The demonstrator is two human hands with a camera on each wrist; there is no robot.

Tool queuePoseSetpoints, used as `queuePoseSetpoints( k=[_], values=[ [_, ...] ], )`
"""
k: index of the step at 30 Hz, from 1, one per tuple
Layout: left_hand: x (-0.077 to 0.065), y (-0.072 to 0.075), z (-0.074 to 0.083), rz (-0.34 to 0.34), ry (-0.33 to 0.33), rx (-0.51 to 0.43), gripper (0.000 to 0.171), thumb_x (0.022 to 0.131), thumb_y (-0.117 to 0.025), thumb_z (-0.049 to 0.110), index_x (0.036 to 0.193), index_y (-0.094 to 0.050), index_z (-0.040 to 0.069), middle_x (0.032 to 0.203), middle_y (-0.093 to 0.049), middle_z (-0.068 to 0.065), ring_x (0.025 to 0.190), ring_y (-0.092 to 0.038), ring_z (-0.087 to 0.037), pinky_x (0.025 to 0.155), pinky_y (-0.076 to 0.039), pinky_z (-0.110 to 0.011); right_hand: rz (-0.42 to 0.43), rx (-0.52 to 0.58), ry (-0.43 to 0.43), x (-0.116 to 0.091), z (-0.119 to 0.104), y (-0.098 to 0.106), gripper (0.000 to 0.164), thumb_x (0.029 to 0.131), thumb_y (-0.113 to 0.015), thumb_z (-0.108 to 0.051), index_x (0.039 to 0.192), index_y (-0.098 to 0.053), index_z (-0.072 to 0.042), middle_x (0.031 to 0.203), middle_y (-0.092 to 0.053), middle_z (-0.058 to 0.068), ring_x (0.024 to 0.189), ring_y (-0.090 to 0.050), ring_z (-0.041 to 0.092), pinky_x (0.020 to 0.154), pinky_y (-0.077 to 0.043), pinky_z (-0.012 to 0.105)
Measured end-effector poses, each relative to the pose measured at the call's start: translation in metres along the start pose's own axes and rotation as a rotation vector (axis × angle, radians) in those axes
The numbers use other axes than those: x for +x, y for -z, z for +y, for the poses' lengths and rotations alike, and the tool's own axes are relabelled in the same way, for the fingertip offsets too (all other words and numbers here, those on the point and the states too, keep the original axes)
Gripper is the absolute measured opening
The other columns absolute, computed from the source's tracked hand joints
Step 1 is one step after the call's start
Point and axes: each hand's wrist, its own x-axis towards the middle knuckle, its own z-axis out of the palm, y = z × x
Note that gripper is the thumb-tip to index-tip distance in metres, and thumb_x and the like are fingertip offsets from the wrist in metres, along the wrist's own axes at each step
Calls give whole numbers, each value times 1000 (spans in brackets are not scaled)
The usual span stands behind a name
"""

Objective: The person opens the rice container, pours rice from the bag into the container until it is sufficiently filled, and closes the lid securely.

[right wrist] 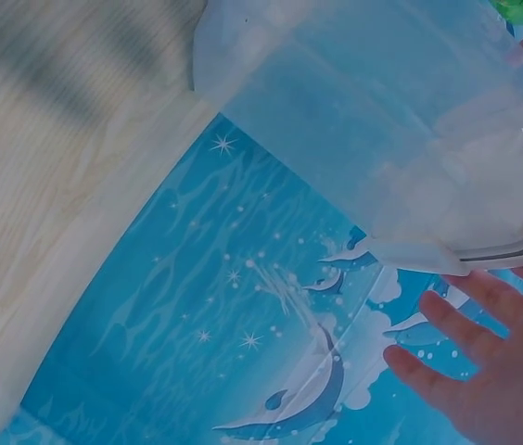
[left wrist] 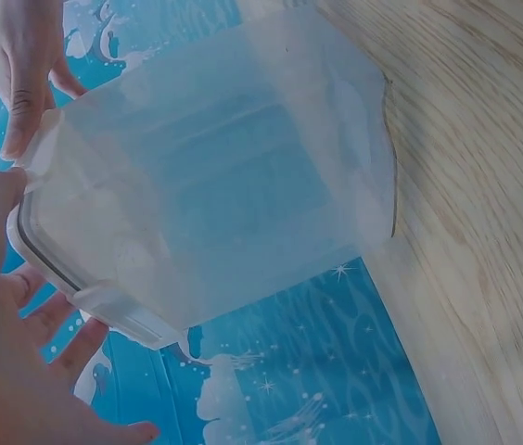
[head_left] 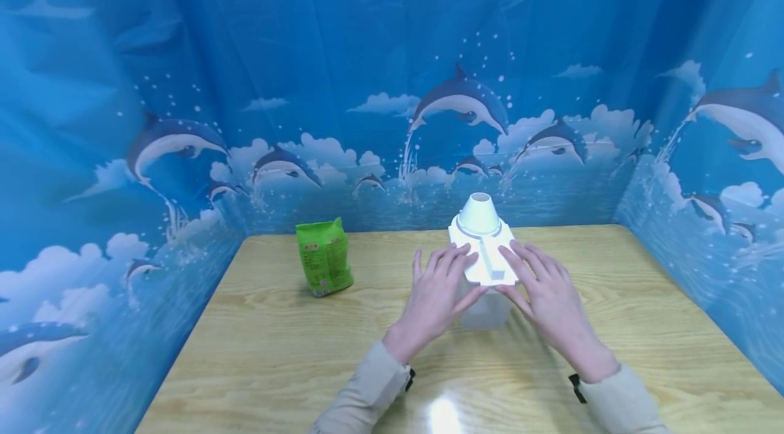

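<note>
Container (head_left: pixel 486 311), in the head view, stands on the wooden table (head_left: pixel 257 352) before the person, beneath a white lid (head_left: pixel 493 273) with a conical spout (head_left: pixel 480 214). Left hand (head_left: pixel 431 291) and right hand (head_left: pixel 551 294) touch opposite sides of the lid, fingers spread wide, thumbs at the near edge; this symmetry probably balances pressure. A green bag (head_left: pixel 324 257) stands well apart, leaving elbow room. Left wrist view: spread fingers reach a side flap (left wrist: pixel 127 315), presumably for access. Right wrist view: fingers extend beside the opposite flap (right wrist: pixel 419 256); thumb contact cannot be told.

Bright head view, table (head_left: pixel 245 352) glare; wrist views dim.
</note>
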Motion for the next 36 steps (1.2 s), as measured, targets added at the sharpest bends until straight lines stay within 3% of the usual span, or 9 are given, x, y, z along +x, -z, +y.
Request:
queuePoseSetpoints(
  k=[11, 36],
  values=[
    [-7, 3, -7, 50, -25, -10, 56, 100, -52, 57, 145, -53, 22, 155, -46, 4, 137, -46, -22, 114, -28, -69, 9, 3, -10, 2, -10, -4, 79, 101, -25, -68, 145, -53, -9, 144, -54, 20, 131, -49, 45, 101, -43, 69],
    [-19, 12, -21, 37, -29, -28, 57, 101, -52, 56, 146, -52, 20, 156, -44, 3, 139, -44, -22, 115, -24, -70, -2, 16, 13, 7, -24, -5, 78, 101, -26, -68, 145, -54, -10, 145, -54, 19, 132, -48, 45, 101, -44, 68]
  ],
)
